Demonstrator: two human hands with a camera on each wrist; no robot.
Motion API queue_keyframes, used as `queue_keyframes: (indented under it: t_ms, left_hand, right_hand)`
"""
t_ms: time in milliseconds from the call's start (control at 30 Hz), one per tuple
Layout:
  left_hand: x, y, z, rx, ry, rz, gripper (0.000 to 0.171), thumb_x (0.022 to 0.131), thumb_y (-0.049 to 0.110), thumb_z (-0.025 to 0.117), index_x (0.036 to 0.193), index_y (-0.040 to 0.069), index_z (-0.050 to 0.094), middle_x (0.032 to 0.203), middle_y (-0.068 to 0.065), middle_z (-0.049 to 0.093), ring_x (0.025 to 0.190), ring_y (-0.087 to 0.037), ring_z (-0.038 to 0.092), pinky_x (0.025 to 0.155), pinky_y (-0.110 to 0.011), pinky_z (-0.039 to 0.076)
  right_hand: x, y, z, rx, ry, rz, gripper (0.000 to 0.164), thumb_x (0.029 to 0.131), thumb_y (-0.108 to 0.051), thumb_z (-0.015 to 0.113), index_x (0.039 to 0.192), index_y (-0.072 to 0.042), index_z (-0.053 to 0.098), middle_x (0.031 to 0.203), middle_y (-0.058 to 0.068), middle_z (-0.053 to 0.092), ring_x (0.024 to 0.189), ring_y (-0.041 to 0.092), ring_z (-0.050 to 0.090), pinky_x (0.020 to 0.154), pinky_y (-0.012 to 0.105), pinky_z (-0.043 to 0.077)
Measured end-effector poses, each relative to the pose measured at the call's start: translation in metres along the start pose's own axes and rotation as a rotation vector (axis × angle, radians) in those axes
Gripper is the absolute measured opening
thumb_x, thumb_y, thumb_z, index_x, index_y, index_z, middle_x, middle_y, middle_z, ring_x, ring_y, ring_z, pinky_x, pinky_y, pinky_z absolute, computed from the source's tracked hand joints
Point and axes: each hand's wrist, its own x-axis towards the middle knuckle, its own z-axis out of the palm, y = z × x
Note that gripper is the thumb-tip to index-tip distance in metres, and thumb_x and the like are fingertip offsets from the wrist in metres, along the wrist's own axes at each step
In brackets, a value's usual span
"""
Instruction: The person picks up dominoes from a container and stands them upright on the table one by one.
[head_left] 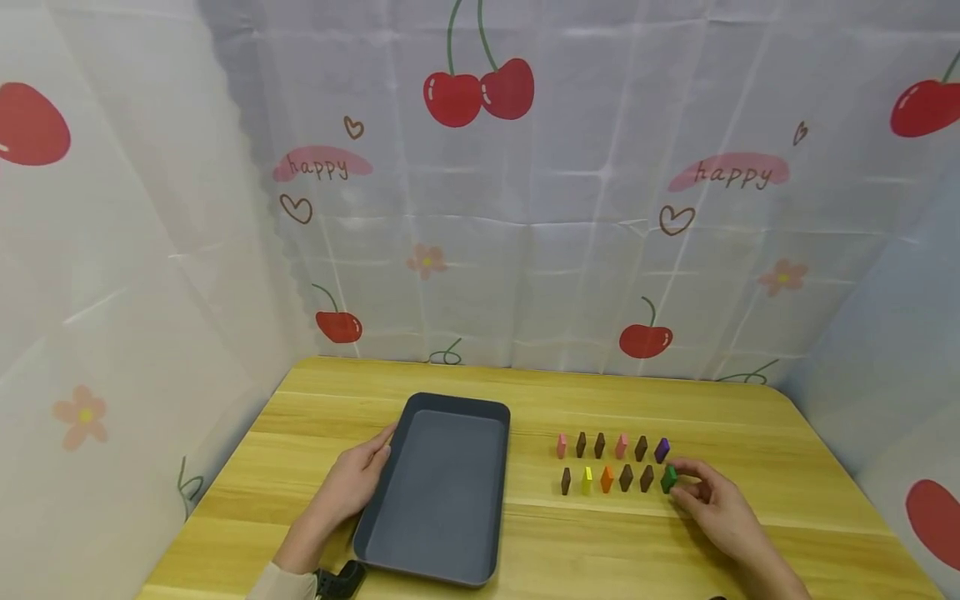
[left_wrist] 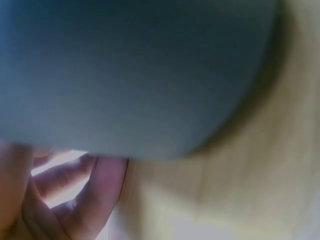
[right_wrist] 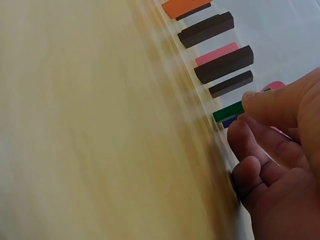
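A dark grey rectangular tray (head_left: 438,492) lies on the table at the left of centre. My left hand (head_left: 352,479) holds it by its left side, thumb at the rim. Close up in the left wrist view, fingers (left_wrist: 107,180) meet the tray's wall (left_wrist: 125,100). Two rows of small upright domino blocks stand to the right of the tray. My right hand (head_left: 716,504) pinches the green block (head_left: 669,478) at the right end of the near row, between thumb and fingers. In the right wrist view the thumb covers part of that green block (right_wrist: 228,111).
The near row also has an orange block (head_left: 607,479), a yellow block (head_left: 587,480) and several brown ones. Pink, brown and purple blocks (head_left: 662,450) form the far row. Behind the wooden table (head_left: 585,550) hangs a cherry-printed curtain (head_left: 525,275).
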Motion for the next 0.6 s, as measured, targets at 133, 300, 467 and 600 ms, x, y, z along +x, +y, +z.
queue_keyframes:
  t_ms: [133, 300, 467, 600]
  left_hand:
    - [0.000, -0.001, -0.002, -0.004, -0.013, -0.006, 0.047, 0.112, 0.025, 0.045, 0.158, 0.019, 0.044, 0.152, -0.013, 0.055, 0.139, -0.037, 0.054, 0.111, -0.057, 0.044]
    - [0.000, -0.002, -0.006, 0.000, -0.029, -0.007, 0.047, 0.111, 0.026, 0.047, 0.158, 0.020, 0.045, 0.149, -0.014, 0.058, 0.136, -0.037, 0.056, 0.108, -0.056, 0.047]
    - [0.008, 0.001, -0.017, 0.071, -0.045, 0.009, 0.049, 0.109, 0.028, 0.052, 0.157, 0.016, 0.047, 0.134, -0.012, 0.069, 0.110, -0.030, 0.069, 0.088, -0.047, 0.055]
    - [0.019, 0.009, -0.031, 0.160, -0.081, 0.088, 0.053, 0.108, 0.032, 0.055, 0.157, 0.012, 0.046, 0.139, -0.015, 0.065, 0.116, -0.034, 0.066, 0.093, -0.052, 0.054]
  right_hand:
    - [-0.001, -0.003, -0.002, -0.024, -0.002, 0.001, 0.043, 0.099, -0.010, 0.068, 0.139, 0.002, 0.056, 0.124, 0.022, 0.067, 0.083, 0.001, 0.064, 0.067, 0.023, 0.051]
    - [0.002, -0.009, -0.013, -0.133, -0.029, -0.033, 0.041, 0.102, -0.013, 0.064, 0.141, -0.003, 0.057, 0.133, 0.021, 0.064, 0.092, 0.008, 0.067, 0.071, 0.025, 0.054]
    - [0.015, -0.022, -0.027, -0.251, -0.001, -0.154, 0.039, 0.105, -0.017, 0.061, 0.141, -0.002, 0.057, 0.130, 0.020, 0.066, 0.096, 0.019, 0.066, 0.073, 0.025, 0.053]
    - [0.029, -0.037, -0.036, -0.288, 0.028, -0.230, 0.042, 0.105, -0.023, 0.061, 0.139, 0.001, 0.057, 0.128, 0.023, 0.065, 0.103, 0.032, 0.065, 0.074, 0.034, 0.053]
